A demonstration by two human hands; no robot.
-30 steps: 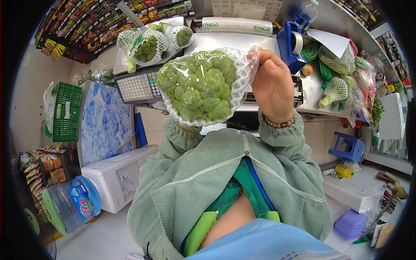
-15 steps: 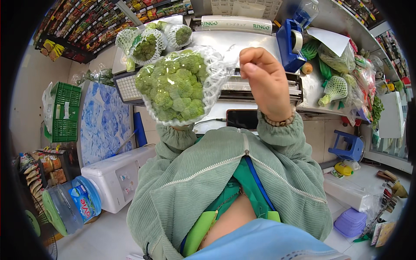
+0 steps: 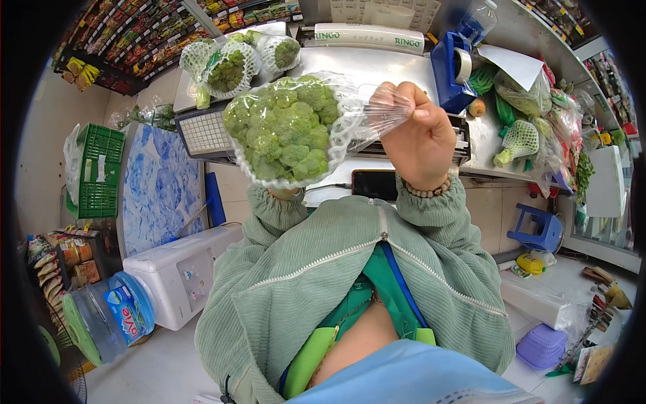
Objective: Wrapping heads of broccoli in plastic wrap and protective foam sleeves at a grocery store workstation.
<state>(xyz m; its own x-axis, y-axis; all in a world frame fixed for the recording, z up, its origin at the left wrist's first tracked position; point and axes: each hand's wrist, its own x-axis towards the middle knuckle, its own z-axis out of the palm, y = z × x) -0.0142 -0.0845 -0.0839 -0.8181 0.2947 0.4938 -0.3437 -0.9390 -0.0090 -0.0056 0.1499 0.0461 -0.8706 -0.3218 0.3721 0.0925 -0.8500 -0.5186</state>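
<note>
A large broccoli head (image 3: 282, 131) in a white foam net (image 3: 345, 131) is held up over the near side of the counter, clear film shining across its florets. Beneath it my left hand (image 3: 286, 194) supports it; only a sliver near the wrist shows, the fingers being hidden behind the broccoli. To its right, my right hand (image 3: 425, 138) pinches a gathered end of clear plastic film (image 3: 380, 116), which stretches taut from the net's right side.
More netted broccoli (image 3: 227, 73) lies at the back left beside a keypad (image 3: 203, 132). A film roll (image 3: 369, 38) sits behind, with a blue tape dispenser (image 3: 452, 74) to the right. A phone (image 3: 374, 185) lies near my body; bagged vegetables (image 3: 531, 94) crowd the right counter.
The broccoli has shifted slightly right and tilted. My right hand has turned and moved slightly down, and the film between it and the broccoli is now plainly drawn out and taut.
</note>
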